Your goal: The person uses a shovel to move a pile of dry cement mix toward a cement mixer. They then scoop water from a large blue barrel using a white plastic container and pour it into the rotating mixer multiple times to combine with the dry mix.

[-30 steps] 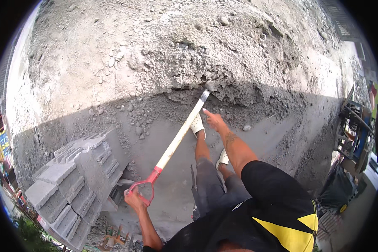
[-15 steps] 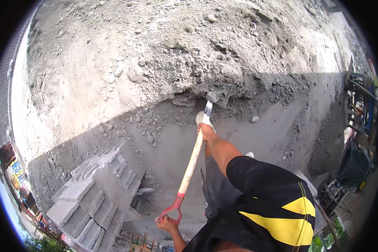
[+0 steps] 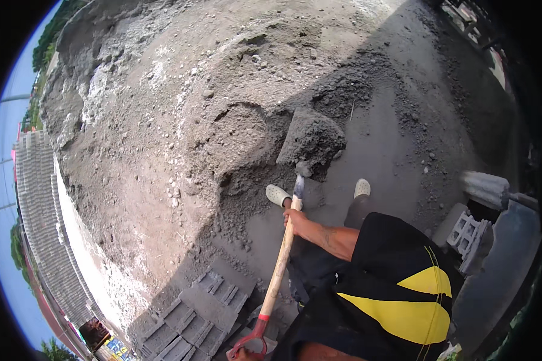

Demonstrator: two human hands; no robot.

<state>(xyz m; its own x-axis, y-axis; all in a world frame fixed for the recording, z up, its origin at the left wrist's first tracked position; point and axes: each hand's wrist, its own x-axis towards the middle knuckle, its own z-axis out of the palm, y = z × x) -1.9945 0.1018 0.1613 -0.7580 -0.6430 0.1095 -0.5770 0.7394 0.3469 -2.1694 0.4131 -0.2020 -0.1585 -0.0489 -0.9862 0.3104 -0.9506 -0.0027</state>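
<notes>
Both my hands are on a shovel with a pale wooden shaft and a red D-shaped grip. My right hand wraps round the lower shaft, just behind the metal socket. At the lower edge, my left hand is closed on the red grip, partly cut off by the picture's edge. A heap of grey sandy gravel covers most of the shovel's blade. Beyond and to the left rises the large gravel pile, with a dug-out face near the blade.
Stacked grey concrete blocks stand at the lower left. On the right lie hollow blocks beside a grey sheet-like surface. My pale clogs are on the sandy ground near the pile. Shadow crosses the pile diagonally.
The shovel's blade, earlier pushed into the pile's base, now shows loaded with gravel. The view has turned, so the pile and blocks sit differently. Both hands keep their hold.
</notes>
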